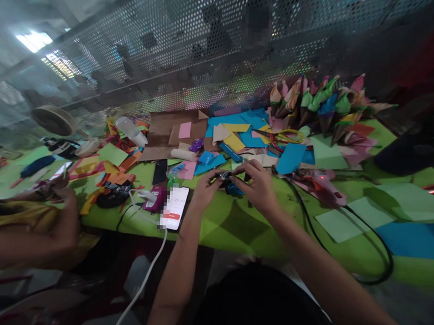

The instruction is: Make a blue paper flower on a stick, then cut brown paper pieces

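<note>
Lime-green cloth-covered counter (217, 227), w/ a bunch of multicolored, ice-cream-shaped paper cones (327, 109) far right. Pink plastic glue gun (331, 190), red light lit, lies R of the hands; no brand legible. L hand (208, 185) & R hand (255, 185) meet over the counter, approx. equally near the work. White-screened smartphone (176, 208) lies just L of the L forearm, near edge; digits seem to read 20:57, part pixelated; red button's label too small. Dark-blue item (235, 189) is just below the fingers; can't tell if attached. Small dark shiny piece (225, 176) sits betw. both sets of fingertips, pinched from L & R; long axis approx. L–R, mostly hidden.
</note>
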`<state>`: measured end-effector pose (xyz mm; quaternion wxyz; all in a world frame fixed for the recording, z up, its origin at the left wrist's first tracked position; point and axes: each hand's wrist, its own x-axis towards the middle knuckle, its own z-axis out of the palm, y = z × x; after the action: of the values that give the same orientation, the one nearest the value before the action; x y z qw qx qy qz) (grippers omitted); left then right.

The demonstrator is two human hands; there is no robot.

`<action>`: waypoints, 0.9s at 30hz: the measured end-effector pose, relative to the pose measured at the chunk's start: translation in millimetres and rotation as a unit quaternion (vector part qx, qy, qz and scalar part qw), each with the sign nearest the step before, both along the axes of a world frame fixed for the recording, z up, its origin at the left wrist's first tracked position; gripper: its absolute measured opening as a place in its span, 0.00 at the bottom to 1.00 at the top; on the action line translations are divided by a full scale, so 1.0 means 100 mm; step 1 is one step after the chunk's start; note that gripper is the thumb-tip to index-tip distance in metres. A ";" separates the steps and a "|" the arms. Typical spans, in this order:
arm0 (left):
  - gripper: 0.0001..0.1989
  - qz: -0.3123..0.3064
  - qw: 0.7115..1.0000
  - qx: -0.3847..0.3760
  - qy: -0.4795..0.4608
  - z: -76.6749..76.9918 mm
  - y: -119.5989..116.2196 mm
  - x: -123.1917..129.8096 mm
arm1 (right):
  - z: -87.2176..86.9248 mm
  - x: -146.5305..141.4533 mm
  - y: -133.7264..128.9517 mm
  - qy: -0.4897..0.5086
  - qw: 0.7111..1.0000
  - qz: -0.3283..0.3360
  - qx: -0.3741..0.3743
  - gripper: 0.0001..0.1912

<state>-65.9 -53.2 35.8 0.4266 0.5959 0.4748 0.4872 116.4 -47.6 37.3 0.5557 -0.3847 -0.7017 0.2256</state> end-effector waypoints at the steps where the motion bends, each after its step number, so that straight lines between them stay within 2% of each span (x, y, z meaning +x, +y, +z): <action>1: 0.19 0.002 1.000 -0.002 -0.009 0.00 0.00 0.01 | 0.00 0.00 0.00 0.001 1.000 0.002 0.000 0.02; 5: 0.19 0.014 1.000 -0.003 -0.024 -0.01 -0.01 0.03 | -0.01 0.00 0.00 -0.006 1.000 0.009 0.007 0.03; 10: 0.19 0.000 0.999 -0.022 -0.024 0.00 -0.03 0.03 | -0.01 0.01 0.01 -0.016 1.000 0.019 0.001 0.04; 17: 0.20 0.006 0.998 -0.033 -0.045 -0.03 -0.02 0.07 | -0.03 0.01 0.03 -0.059 0.998 -0.003 -0.013 0.04; 22: 0.21 0.021 0.993 -0.059 -0.096 -0.07 -0.01 0.11 | -0.02 0.00 0.03 -0.033 0.999 -0.002 -0.024 0.03; 27: 0.20 0.012 0.992 -0.054 -0.110 -0.05 -0.03 0.11 | -0.02 0.00 0.03 -0.010 1.000 0.008 -0.010 0.02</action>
<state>-54.8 -55.8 30.8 0.5015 0.5091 0.4580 0.5287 116.1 -45.0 35.8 0.5432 -0.3865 -0.7078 0.2335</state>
